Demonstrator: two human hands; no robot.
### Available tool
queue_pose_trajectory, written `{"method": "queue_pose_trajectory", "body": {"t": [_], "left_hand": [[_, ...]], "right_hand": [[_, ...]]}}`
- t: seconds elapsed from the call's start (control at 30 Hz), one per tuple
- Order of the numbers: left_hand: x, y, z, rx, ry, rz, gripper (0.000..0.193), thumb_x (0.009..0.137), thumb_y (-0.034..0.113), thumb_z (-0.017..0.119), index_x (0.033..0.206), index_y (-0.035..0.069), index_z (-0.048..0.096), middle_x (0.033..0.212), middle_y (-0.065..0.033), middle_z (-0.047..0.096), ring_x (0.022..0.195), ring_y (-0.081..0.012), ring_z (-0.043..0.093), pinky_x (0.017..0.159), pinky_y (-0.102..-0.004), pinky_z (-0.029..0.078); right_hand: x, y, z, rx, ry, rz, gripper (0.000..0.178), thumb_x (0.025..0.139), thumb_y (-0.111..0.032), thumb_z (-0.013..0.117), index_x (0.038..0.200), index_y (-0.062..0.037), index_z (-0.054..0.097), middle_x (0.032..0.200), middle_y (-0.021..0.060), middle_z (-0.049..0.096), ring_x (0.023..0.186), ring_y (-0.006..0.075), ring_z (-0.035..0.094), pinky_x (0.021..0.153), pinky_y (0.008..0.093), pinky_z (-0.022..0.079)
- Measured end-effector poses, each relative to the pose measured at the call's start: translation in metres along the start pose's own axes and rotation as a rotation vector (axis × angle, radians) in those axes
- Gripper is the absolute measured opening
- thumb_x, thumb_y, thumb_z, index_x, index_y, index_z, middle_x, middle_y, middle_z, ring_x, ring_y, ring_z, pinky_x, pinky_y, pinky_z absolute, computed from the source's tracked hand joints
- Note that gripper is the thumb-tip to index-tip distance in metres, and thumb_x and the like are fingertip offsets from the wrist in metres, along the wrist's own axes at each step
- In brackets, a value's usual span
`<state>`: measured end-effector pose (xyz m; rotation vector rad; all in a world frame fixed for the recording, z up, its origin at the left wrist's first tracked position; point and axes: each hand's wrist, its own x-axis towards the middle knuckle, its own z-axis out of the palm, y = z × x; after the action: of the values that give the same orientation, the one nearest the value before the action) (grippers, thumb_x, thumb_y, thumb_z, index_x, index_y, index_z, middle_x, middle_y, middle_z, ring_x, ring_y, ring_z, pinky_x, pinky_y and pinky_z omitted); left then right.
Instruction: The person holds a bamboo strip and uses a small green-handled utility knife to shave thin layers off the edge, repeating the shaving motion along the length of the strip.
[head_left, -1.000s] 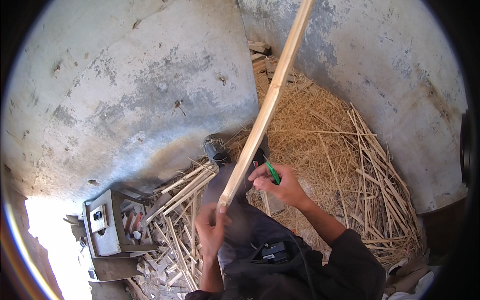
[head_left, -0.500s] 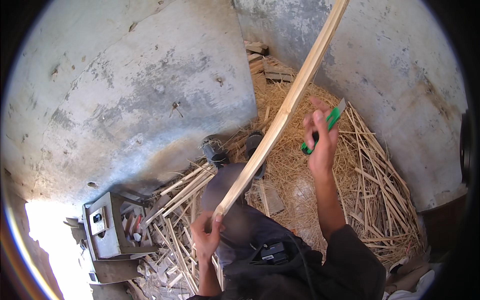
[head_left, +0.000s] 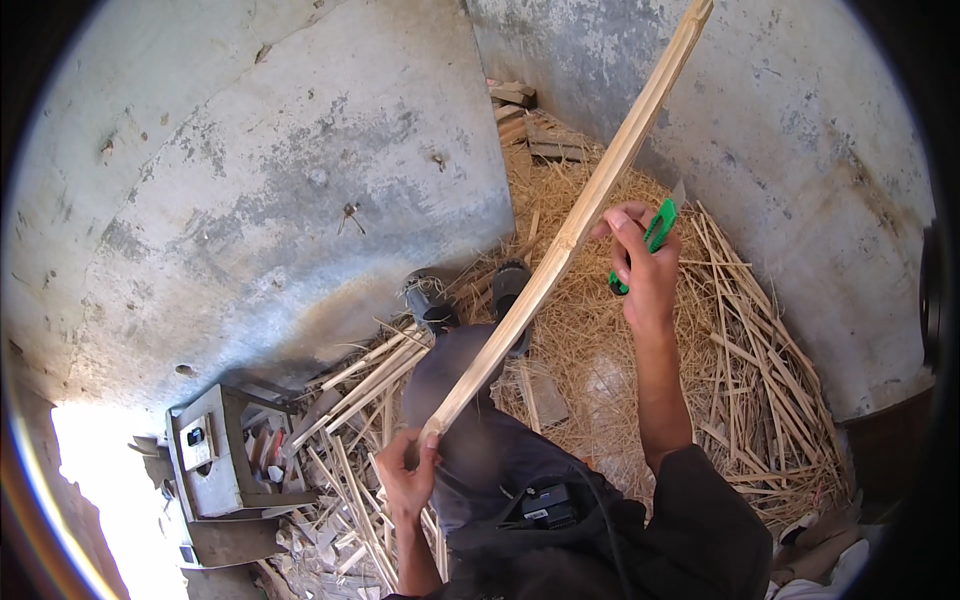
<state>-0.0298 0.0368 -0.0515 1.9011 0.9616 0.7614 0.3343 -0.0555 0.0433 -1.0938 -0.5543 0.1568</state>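
Green cutter (head_left: 660, 227) is sitting in your right grip (head_left: 650, 275); your left grip (head_left: 406, 483) is pinching the wooden strip (head_left: 568, 243), seemingly steadying it, next probably needing careful aim.

The near end of a bamboo strip (head_left: 568, 242) is pinched in the left hand (head_left: 407, 478), its length slanted forward and rightward, just left of the right hand (head_left: 648, 275). A utility knife (head_left: 661, 226) is held in the right hand. Shavings (head_left: 585, 320) are spread beneath that hand, with split sticks (head_left: 765, 375) heaped to its right. A stool (head_left: 213, 455) is placed left of the left hand, loose sticks (head_left: 350, 490) being strewn between.
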Motion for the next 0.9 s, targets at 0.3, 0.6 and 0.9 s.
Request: {"method": "queue_pose_trajectory", "body": {"t": [0.3,0.6,0.9], "left_hand": [[0.001,0.006,0.0,0.034,0.015,0.042,0.014,0.097,0.012,0.074,0.094,-0.002,0.072,0.066,-0.008,0.07,0.061,-0.0145,0.07,0.059,-0.0271,0.051],[0.001,0.003,0.0,0.052,0.02,0.038,0.015,0.097,0.013,0.075,0.094,-0.001,0.073,0.066,-0.0079,0.07,0.061,-0.0146,0.07,0.059,-0.0271,0.051],[-0.001,-0.003,-0.001,0.03,0.03,-0.011,0.02,0.098,0.019,0.075,0.092,0.0,0.072,0.064,-0.0076,0.069,0.06,-0.0144,0.069,0.057,-0.0275,0.05]], "right_hand": [[0.003,0.002,-0.004,-0.028,-0.084,0.062,0.017,0.094,-0.017,0.076,0.102,-0.0025,0.072,0.081,0.0074,0.076,0.049,-0.0004,0.041,0.044,0.0193,0.028],[0.003,0.008,-0.002,-0.007,-0.099,0.02,0.011,0.099,-0.014,0.067,0.099,-0.0039,0.068,0.082,0.008,0.075,0.048,0.0004,0.041,0.043,0.0197,0.03],[0.002,0.004,-0.013,0.227,0.076,-0.151,0.013,0.098,-0.018,0.062,0.099,-0.0051,0.06,0.08,0.0059,0.065,0.048,0.0034,0.039,0.046,0.0211,0.031]]}}
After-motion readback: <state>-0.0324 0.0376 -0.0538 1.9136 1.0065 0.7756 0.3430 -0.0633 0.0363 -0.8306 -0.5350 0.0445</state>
